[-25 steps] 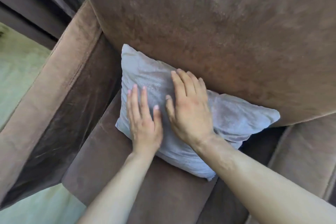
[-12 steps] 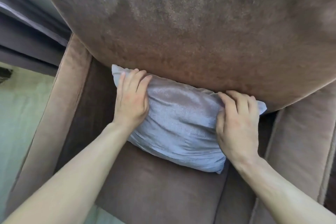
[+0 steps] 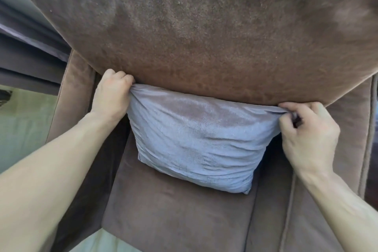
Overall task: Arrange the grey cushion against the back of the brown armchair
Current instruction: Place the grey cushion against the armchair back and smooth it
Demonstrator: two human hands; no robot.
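While the cushion (image 3: 196, 139) stands on the seat (image 3: 176, 215) of the armchair (image 3: 204, 37), its upper edge is tucked under the bulge of the chair's back and its face is leaned against that back; the lower right corner is seen resting on the seat, pointing toward the camera. The upper left corner is gripped by the left hand (image 3: 112, 94); the fingers (image 3: 120, 76) are curled shut over the bunched fabric, and the knuckles are pressed up against the underside of the back. The upper right corner is pinched by the right hand (image 3: 306, 135); the thumb and fingers (image 3: 290, 106) are closed on a fold of the fabric, which is drawn out taut toward the right armrest (image 3: 356, 129). The cushion is thus held between the two hands, its body lying below and between the fingers; creases are seen running across its lower half. The left armrest (image 3: 75, 88) is partly covered by the left forearm; a pale floor (image 3: 22, 129) is visible beyond it.
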